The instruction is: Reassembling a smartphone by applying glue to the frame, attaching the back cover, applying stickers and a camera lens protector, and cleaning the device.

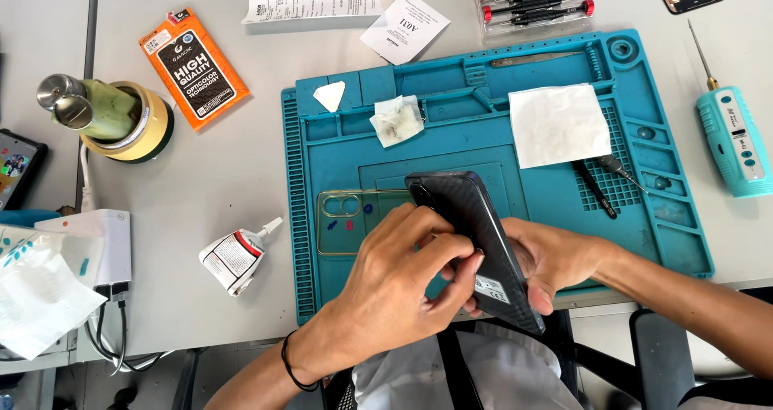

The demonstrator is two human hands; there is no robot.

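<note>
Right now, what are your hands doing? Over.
Left hand and right hand both grip the black phone. Phone tilted over the blue mat. Clear case lies underneath, nothing blocking.

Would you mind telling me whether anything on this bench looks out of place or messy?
A crumpled wipe lies on the blue mat, and a squeezed glue tube sits bent on the table. Both hands, left and right, hold the phone, which looks undamaged.

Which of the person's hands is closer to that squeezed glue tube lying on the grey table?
Left. The left hand is just right of the glue tube; the right hand is farther right, beyond the dark phone both hold.
</note>
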